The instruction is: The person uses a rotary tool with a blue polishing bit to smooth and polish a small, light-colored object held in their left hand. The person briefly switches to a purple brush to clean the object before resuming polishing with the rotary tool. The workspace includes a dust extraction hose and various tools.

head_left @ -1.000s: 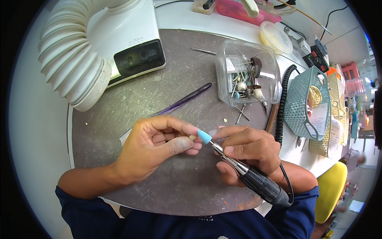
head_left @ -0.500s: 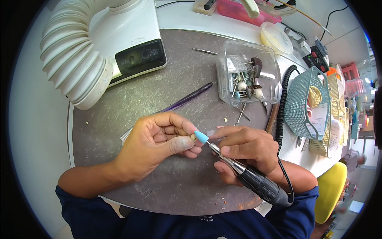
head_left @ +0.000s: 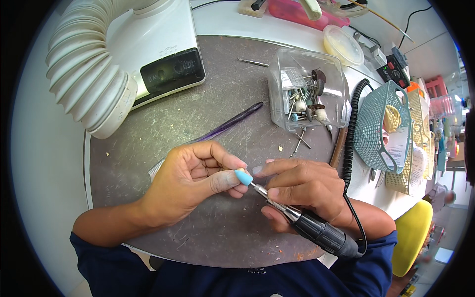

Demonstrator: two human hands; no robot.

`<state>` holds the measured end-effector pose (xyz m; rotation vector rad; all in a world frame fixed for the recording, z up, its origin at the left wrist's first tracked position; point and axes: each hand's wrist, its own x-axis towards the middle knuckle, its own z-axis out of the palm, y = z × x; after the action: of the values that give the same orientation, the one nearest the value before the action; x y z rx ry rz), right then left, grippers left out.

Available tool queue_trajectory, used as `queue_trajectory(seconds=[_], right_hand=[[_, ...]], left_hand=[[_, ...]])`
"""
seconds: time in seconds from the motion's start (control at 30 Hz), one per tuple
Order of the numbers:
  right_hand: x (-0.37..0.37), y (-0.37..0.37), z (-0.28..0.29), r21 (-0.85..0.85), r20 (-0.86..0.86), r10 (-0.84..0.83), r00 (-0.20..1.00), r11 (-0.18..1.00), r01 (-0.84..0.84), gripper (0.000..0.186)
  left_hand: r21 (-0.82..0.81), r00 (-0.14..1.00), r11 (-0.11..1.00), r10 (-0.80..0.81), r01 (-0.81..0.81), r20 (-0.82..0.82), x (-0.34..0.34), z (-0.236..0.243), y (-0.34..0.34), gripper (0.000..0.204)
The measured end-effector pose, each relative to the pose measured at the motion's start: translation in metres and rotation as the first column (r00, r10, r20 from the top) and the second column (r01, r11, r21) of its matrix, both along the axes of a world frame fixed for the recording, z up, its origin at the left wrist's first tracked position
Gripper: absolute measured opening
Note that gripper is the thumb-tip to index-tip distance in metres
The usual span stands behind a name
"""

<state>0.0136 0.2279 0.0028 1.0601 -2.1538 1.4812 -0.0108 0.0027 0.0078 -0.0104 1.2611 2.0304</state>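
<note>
My left hand pinches a small tooth-coloured dental crown between thumb and fingertips; most of it is hidden behind the blue tip. Pale dust coats that thumb. In my right hand is a rotary handpiece, black-bodied with a metal nose, slanting up to the left. Its blue cone-shaped polishing point lies against the crown and close to the left thumb. The right index finger stretches forward over the handpiece. A purple-handled brush lies beyond the left hand, its lower part covered by it.
A clear plastic box of burs and polishing wheels stands at the back right, loose burs beside it. A ribbed white hose and white machine occupy the back left. A coiled black cord and teal basket are at the right.
The blue point and handpiece have shifted slightly left and down across the crown, now covering more of it. My right hand moved along with them; the left stays nearly in place.
</note>
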Motion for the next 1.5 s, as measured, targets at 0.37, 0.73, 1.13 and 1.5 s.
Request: queue_trajectory(seconds=[0.37, 0.73, 1.13, 1.5], right_hand=[[-0.0010, 0.0054, -0.0020, 0.046, 0.026, -0.034, 0.999, 0.998, 0.033, 0.034], [0.0006, -0.0003, -0.0032, 0.000, 0.012, -0.059, 0.998, 0.998, 0.059, 0.026], [0.0010, 0.0005, -0.0007, 0.007, 0.011, -0.027, 1.000, 1.000, 0.027, 0.026], [-0.0027, 0.0064, -0.0029, 0.059, 0.006, 0.001, 1.000, 0.998, -0.001, 0.034]], left_hand=[[0.036, 1.000, 0.999, 0.008, -0.009, 0.016, -0.0002, -0.0014, -0.0009, 0.011], [0.041, 1.000, 0.999, 0.020, -0.021, 0.012, 0.0006, -0.0016, -0.0005, 0.011], [0.012, 1.000, 1.000, -0.001, 0.001, -0.013, 0.0002, 0.0008, -0.0001, 0.014], [0.028, 1.000, 1.000, -0.012, 0.013, -0.025, 0.0006, -0.0021, -0.0005, 0.014]])
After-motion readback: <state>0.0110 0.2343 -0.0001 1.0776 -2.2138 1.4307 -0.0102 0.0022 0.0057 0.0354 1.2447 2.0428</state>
